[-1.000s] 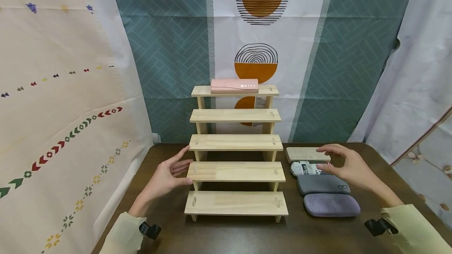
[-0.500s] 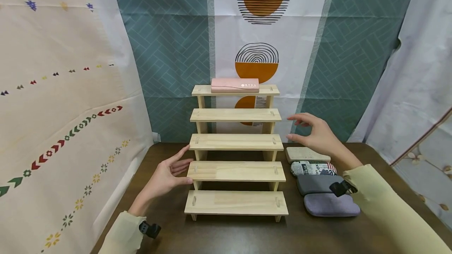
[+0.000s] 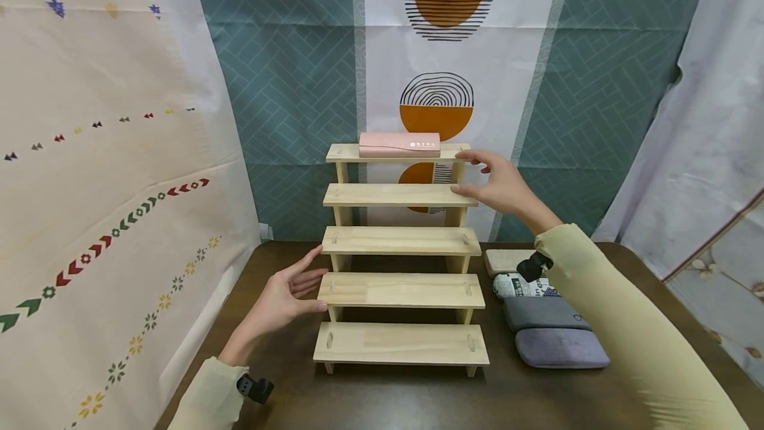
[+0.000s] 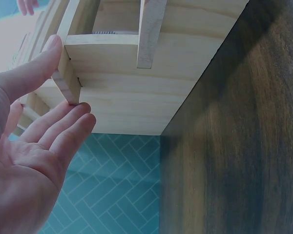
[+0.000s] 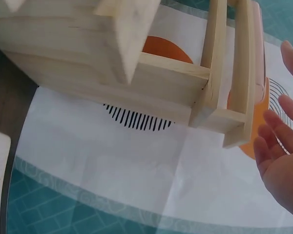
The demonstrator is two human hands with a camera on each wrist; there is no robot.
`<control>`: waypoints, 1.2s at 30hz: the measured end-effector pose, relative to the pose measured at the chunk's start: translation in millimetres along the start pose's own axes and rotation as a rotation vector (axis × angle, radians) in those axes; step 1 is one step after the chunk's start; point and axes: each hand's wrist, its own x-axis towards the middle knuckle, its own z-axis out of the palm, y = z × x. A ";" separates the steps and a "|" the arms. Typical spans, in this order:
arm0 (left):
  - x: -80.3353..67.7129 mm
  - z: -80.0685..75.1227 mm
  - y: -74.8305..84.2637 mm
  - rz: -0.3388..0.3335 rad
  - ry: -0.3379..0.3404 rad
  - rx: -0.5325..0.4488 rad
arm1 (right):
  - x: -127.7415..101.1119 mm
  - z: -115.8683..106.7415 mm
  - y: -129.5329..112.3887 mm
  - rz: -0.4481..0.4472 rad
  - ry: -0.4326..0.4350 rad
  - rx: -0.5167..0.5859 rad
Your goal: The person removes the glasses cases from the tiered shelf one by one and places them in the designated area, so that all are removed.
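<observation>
Now the right hand (image 3: 500, 184) has risen from beside the middle step to the right end of the wooden stepped stand (image 3: 400, 290), between its top two steps; its grip is loose, fingers spread and relaxed, holding nothing, and whether the fingertips touch the wood cannot be told. The left hand (image 3: 286, 294) has stayed put, flat and unclenched, fingers straight against the left end of the second step from the bottom. The pink case (image 3: 399, 144) lies on the top step as before. On the table (image 3: 394, 397), the right sleeve now hides most of the beige case (image 3: 501, 259) and part of the printed case (image 3: 514, 286); the grey case (image 3: 540, 314) and the purple case (image 3: 561, 348) show in front.
</observation>
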 end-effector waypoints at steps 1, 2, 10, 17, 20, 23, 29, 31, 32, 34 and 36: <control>-0.1 -0.3 -0.3 0.002 -0.003 -0.001 | 4.8 0.8 -0.3 0.000 -0.001 0.009; -0.3 -0.6 -0.6 0.004 -0.004 -0.001 | 9.5 1.6 -0.6 0.003 -0.001 0.016; -0.4 -3.4 -0.8 0.005 0.000 -0.001 | 43.3 5.3 -2.2 0.066 -0.034 0.097; -2.1 -4.9 -0.4 0.005 0.005 0.014 | 72.3 7.8 -7.4 0.085 -0.059 0.059; -2.2 -4.3 0.4 0.002 0.006 0.016 | 81.3 7.9 -9.6 0.102 -0.090 0.045; -1.1 -2.6 1.0 -0.002 0.002 0.016 | 88.5 7.7 -11.7 0.119 -0.125 0.042; 0.7 0.0 2.8 -0.014 0.001 0.011 | 96.8 9.0 -13.1 0.160 -0.168 0.049; 1.0 0.3 3.2 -0.015 0.000 0.009 | 98.1 9.9 -12.8 0.167 -0.168 0.058; 1.1 0.3 3.2 -0.015 0.000 0.011 | 98.4 10.3 -12.7 0.170 -0.166 0.064; 0.9 0.1 3.6 -0.016 0.002 0.012 | 98.5 10.9 -12.4 0.175 -0.160 0.076; 0.5 -0.1 4.0 -0.018 0.002 0.011 | 98.2 11.2 -12.0 0.178 -0.152 0.078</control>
